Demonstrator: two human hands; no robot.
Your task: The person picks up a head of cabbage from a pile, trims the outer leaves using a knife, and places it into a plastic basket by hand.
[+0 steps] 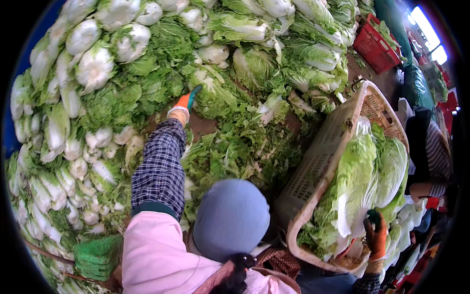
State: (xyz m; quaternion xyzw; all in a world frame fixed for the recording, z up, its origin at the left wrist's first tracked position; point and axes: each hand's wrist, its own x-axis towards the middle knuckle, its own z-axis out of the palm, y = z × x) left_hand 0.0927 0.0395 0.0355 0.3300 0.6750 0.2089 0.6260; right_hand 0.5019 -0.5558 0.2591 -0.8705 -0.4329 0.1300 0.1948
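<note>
My left hand (186,101), in an orange and green glove, reaches forward from a plaid oversleeve. Its outstretched fingertips meet the near left edge of a napa cabbage (214,92) on the pile; nothing shows in its grasp. At the lower right, my right hand (376,235) wears a matching glove. Its bent fingers are at the base of a large napa cabbage (354,183), and whether they grip it is unclear. That cabbage lies with others in a dirty, off-white plastic basket (319,158). Below it, a red object (346,248) is partly hidden.
Napa cabbages (95,68) are heaped ahead and to the left. Loose trimmed leaves (242,154) cover the ground before me. A red plastic basket (376,44) stands at the upper right, and a green broom head (98,257) at the lower left. Another person's arm (422,190) shows at the right.
</note>
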